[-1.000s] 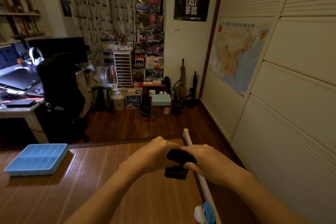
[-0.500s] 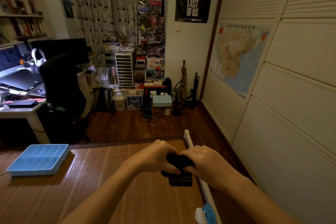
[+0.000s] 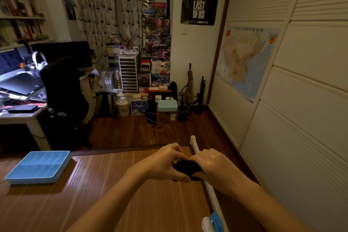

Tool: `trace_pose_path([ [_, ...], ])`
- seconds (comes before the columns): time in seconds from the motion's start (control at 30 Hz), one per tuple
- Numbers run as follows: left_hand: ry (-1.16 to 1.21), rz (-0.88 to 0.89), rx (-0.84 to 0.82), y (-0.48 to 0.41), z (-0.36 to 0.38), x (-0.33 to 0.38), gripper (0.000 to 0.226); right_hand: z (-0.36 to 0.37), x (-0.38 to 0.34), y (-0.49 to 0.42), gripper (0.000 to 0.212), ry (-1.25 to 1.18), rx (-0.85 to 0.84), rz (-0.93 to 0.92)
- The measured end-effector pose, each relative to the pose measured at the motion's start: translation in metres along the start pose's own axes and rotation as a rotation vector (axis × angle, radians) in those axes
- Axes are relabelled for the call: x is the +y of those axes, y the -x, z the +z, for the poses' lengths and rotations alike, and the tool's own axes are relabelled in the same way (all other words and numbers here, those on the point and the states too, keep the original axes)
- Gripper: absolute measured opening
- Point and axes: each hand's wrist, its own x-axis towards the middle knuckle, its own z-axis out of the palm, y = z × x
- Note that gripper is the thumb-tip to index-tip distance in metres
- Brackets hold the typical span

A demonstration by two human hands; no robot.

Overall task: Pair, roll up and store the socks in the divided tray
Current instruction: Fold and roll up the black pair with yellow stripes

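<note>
Partly hidden, black socks [image 3: 185, 168] bunch between left hand [image 3: 160, 164] and right hand [image 3: 216, 167].

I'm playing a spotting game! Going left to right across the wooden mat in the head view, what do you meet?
blue divided tray → left hand → black socks → right hand

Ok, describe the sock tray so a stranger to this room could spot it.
Start at the wooden-slat surface filling the foreground. At its far left corner, near the white desk, sits the divided tray. It is the only box there: light blue, flat, its top split into a grid of compartments.
</note>
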Motion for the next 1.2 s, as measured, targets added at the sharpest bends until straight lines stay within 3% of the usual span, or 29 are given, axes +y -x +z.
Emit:
trace_pose_path([
  [0.2,0.139,-0.019,-0.013,-0.002,0.005,-0.003,0.047,-0.001,0.001,-0.002,0.033,-0.050,0.024,0.013],
  [0.33,0.027,-0.008,0.030,-0.003,0.012,-0.003,0.031,0.005,0.003,-0.002,0.034,-0.137,-0.050,0.112],
  [0.5,-0.067,-0.056,0.030,-0.006,0.018,0.002,0.037,0.001,0.001,-0.005,0.039,-0.247,-0.184,0.196],
  [0.87,0.093,-0.059,-0.202,-0.002,0.005,0.003,0.028,0.015,-0.005,0.002,0.033,0.059,-0.041,-0.027],
  [1.2,-0.237,-0.094,0.044,-0.004,0.018,0.019,0.039,0.011,-0.003,-0.006,0.041,-0.173,-0.194,0.231],
])
